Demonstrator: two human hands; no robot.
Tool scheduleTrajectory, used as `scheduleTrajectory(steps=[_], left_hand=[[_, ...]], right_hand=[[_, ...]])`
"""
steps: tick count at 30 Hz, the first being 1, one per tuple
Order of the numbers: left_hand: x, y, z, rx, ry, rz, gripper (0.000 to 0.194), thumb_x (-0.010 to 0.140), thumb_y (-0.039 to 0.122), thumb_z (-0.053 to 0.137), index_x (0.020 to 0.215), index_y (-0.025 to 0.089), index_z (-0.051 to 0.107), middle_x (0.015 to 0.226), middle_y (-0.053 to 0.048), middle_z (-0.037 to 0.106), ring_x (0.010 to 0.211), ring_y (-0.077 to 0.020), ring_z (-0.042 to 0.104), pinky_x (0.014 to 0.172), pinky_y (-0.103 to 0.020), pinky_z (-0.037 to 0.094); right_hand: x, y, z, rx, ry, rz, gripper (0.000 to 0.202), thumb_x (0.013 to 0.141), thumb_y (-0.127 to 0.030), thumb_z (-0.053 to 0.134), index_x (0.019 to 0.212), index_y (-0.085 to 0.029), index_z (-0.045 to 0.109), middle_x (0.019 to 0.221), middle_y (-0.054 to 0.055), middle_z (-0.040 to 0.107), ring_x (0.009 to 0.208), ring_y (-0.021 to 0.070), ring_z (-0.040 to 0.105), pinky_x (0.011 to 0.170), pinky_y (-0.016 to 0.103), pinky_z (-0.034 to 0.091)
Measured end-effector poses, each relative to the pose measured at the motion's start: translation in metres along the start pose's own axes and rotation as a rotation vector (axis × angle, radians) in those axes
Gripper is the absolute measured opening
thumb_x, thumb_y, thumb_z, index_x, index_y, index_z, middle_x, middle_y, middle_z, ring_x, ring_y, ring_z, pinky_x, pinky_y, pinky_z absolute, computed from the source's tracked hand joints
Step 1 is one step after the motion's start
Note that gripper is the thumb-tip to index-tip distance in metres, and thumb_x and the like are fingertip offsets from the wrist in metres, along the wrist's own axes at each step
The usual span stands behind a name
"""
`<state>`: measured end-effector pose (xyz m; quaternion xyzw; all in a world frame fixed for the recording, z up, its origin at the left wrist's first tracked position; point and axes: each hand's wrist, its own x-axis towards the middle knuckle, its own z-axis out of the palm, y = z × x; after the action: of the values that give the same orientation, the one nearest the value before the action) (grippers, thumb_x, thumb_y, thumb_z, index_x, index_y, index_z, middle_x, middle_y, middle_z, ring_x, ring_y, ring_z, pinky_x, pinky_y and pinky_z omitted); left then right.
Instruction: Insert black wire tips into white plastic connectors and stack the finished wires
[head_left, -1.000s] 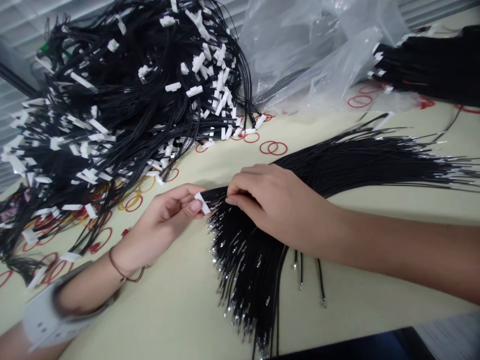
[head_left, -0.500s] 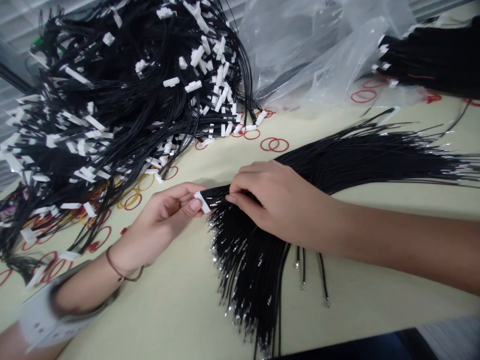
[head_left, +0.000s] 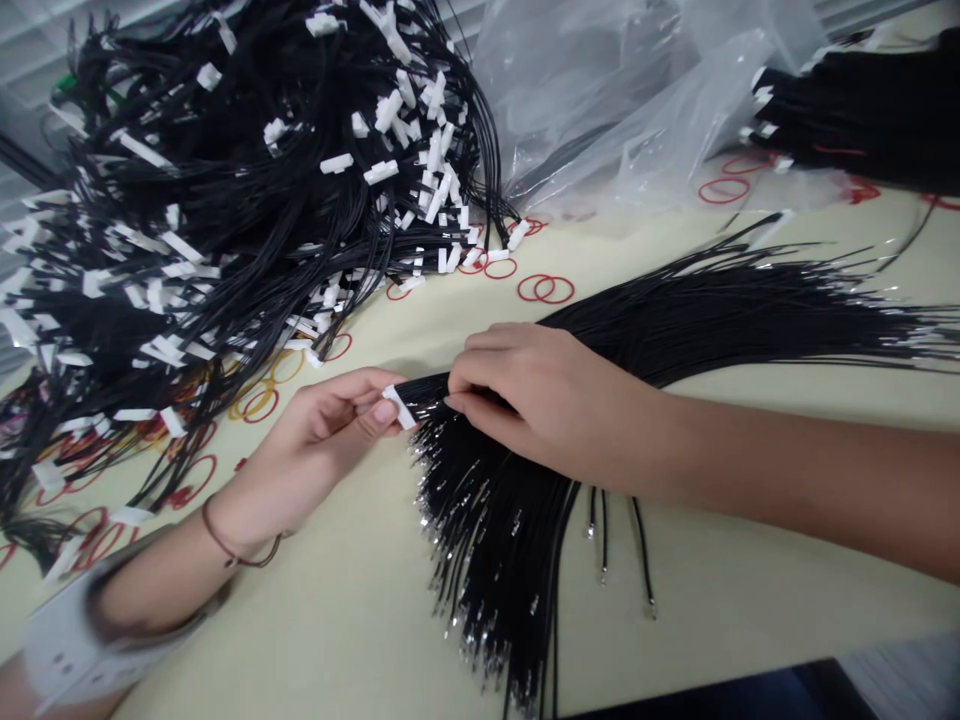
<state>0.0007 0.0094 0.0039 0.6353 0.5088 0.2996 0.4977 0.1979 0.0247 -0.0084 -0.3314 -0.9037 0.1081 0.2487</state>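
Between the thumb and fingers of my left hand (head_left: 341,420) is a small white connector housing (head_left: 400,408), with black wires running from its right side. My right hand (head_left: 536,395) is closed in a pinch close to the housing, over the top of a fanned bundle of black wires (head_left: 487,530). A thin black wire seems to be at its fingertips, though the hand hides most of it. Shiny metal terminals tip the wires of the bundle, which spread toward the front edge. The bundle's other end (head_left: 787,310) stretches right, under my right wrist.
A large heap of black wires with white connectors (head_left: 300,190) fills the back left. Red rubber bands (head_left: 546,289) lie about the table. A clear plastic bag (head_left: 600,110) and another wire bundle (head_left: 862,120) are at the back. A dark flat object (head_left: 750,695) lies at the front.
Both hands and the connector housing appear slightly further left, along with the whole view. The grip of each hand looks the same.
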Motion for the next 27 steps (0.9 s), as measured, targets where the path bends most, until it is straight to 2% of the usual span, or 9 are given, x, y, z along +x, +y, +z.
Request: scheduleTrajectory(steps=[11,18,27], left_hand=[[-0.0011,0.0039,0.0017,0.069,0.006,0.004,0.007,0.078,0.021,0.06,0.08,0.018,0.066,0.065,0.001,0.06,0.059,-0.0085,0.05,0.052,-0.014,0.039],[-0.0013,0.0016,0.0007,0.096,-0.013,0.007,0.008,0.081,0.022,0.057,0.079,0.019,0.064,0.066,0.002,0.06,0.059,-0.0078,0.05,0.052,-0.013,0.038],[-0.0012,0.0005,-0.0007,0.141,-0.012,0.054,0.012,0.081,0.02,0.056,0.086,0.021,0.067,0.068,0.002,0.061,0.063,-0.0091,0.051,0.058,-0.016,0.04]], right_hand=[[-0.0006,0.001,0.0007,0.0,-0.016,-0.013,0.019,0.084,-0.016,0.04,0.073,-0.012,0.055,0.072,0.003,0.053,0.068,0.0103,0.047,0.064,0.023,0.033],[0.0004,0.0006,0.0008,0.006,-0.034,-0.015,0.019,0.084,-0.016,0.04,0.071,-0.013,0.054,0.069,0.002,0.052,0.065,0.0095,0.046,0.062,0.023,0.032],[0.001,-0.0009,0.0009,0.008,-0.031,-0.007,0.017,0.083,-0.014,0.039,0.075,-0.012,0.054,0.073,0.004,0.054,0.068,0.0109,0.046,0.064,0.024,0.032]])
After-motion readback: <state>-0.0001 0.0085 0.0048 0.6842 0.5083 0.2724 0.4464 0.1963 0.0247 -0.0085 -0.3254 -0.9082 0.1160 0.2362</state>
